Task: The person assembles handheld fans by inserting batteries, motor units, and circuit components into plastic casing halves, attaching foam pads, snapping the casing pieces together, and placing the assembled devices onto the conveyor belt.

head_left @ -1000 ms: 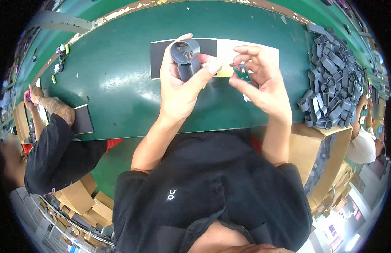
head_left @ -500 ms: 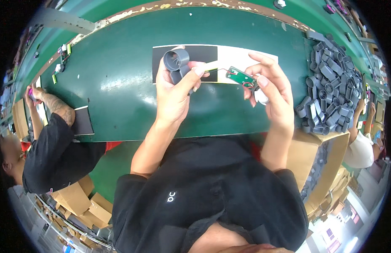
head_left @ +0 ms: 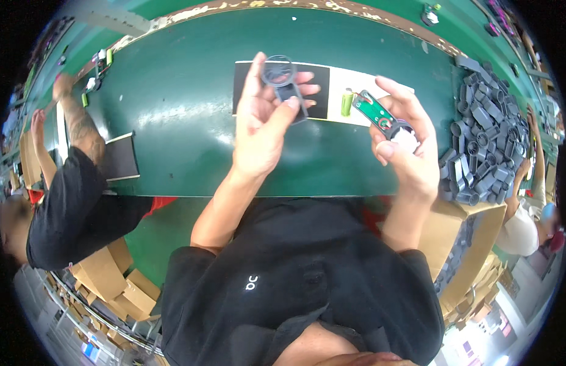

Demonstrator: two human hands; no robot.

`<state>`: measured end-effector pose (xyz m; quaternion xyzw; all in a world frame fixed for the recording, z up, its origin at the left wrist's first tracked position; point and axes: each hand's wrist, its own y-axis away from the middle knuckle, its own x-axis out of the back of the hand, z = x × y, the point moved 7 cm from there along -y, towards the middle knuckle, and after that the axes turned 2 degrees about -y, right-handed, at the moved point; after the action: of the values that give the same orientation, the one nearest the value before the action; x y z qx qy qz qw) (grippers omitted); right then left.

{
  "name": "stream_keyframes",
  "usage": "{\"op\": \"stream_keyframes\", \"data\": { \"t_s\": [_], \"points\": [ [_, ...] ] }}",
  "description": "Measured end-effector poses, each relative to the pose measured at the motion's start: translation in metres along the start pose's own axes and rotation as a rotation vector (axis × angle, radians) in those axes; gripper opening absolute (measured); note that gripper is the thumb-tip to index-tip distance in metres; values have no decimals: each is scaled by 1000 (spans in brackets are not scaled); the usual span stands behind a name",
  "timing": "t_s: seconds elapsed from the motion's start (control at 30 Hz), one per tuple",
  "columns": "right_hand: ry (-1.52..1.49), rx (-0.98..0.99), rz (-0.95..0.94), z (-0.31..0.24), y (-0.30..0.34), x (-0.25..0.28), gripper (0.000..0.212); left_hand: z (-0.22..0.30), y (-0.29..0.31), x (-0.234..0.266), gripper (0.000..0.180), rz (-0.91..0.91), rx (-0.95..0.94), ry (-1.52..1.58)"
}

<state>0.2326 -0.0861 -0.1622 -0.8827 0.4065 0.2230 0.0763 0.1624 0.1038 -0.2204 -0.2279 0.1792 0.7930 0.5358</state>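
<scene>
Gray plastic housing, round open ring at one end and narrow handle at the other, is up over the counter's middle in the left hand. Left thumb presses on the handle, fingers fan out behind it; ring is motion-blurred, points toward the far edge. Right hand pinches the round dark end of a green circuit board assembly between thumb and curled fingers, upper fingers lifted off. White piece sits at that end, near the palm. Board slants toward the far edge, well apart from the housing. Lime-green cylindrical battery is upright just beside the board's tip; hanging or standing, cannot tell.

Below: flat black-and-white sheet, black half under the housing, white half behind the battery. Carrier is a glossy green counter. Heap of gray plastic housings along its right edge, open cardboard box below the near right corner. Small wired parts by the far left corner, black panel at the near left corner, next to a co-worker's black sleeve.
</scene>
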Motion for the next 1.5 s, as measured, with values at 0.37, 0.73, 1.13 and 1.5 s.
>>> {"op": "stream_keyframes", "data": {
  "t_s": [0.37, 0.73, 1.13, 1.5],
  "points": [
    [307, 24, 135, -31, 2, -7, 24, -20, -2, -1, 47, -73, 123, -15],
    [232, -38, 171, 3, -17, 0, 29, -16, 1, -27, 54, -185, 115, 229],
    [252, 54, 172, -4, -4, 13, 28, -11, 0, -19, 52, -151, 181, 302],
    [608, -75, -28, 17, 3, 24, 34, -12, -2, -10, 47, -49, 163, 252]
  ]
}}
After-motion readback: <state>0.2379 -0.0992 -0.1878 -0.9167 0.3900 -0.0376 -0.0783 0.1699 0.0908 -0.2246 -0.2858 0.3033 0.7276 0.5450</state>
